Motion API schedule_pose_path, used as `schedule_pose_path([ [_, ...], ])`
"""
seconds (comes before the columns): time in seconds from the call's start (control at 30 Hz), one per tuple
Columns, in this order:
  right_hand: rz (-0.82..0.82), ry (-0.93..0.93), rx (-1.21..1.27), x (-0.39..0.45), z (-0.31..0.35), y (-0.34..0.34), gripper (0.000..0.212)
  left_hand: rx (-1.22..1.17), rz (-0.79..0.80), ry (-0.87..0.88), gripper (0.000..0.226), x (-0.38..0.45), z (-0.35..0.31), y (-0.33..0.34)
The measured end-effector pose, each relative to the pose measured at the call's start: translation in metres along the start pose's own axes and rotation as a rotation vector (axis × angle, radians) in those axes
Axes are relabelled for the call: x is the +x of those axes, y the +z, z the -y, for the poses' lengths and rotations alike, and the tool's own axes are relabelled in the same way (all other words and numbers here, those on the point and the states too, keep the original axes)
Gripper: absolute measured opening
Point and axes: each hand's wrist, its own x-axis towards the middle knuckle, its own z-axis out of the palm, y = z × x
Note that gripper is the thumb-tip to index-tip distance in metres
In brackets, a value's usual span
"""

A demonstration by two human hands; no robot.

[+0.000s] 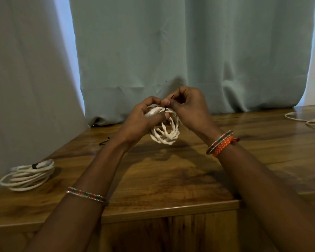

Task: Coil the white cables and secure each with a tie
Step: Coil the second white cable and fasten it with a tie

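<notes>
We are gripping the white coil (165,128) above table centre in our left hand (144,115) while our right hand (187,104) is pinching its black tie (168,103), with one tied coil (27,176) lying at eight o'clock, a loose cable (305,120) waiting at three, and a spare tie (104,140) lying at ten.

We note: surface (171,179) glossy grained wood; curtain (189,51) matt cloth; coiled cable (166,131) smooth, white, matt.

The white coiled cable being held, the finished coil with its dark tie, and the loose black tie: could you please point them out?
White coiled cable in hand (165,133): head view, lower loops.
Finished white coil (28,176): head view, stacked loops.
Loose black tie (104,141): head view, its middle.
</notes>
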Motion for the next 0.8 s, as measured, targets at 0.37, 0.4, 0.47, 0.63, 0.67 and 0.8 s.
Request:
schedule_pose_path([
  [0.37, -0.195, -0.078, -0.054, -0.008, 0.007, -0.002, 0.035, -0.122, 0.095, 0.007, 0.023, -0.002, -0.003, 0.004],
  [0.4, -0.205, -0.074, -0.039, -0.008, 0.007, -0.001, 0.036, -0.127, 0.092, 0.011, 0.022, -0.002, -0.003, 0.004],
  [0.47, -0.197, -0.055, -0.013, -0.010, 0.009, 0.001, 0.035, -0.157, 0.078, 0.015, 0.015, -0.001, -0.002, 0.004],
  [0.63, -0.112, 0.104, 0.180, -0.005, 0.004, -0.005, 0.016, -0.166, 0.024, 0.034, 0.015, 0.000, 0.001, 0.007],
  [0.67, -0.090, 0.133, 0.225, -0.005, 0.004, -0.007, 0.013, -0.160, 0.028, 0.042, 0.015, 0.000, 0.001, 0.008],
  [0.8, -0.020, 0.238, 0.377, -0.006, 0.005, -0.012, 0.009, -0.134, 0.046, 0.067, 0.014, -0.001, 0.000, 0.007],
])
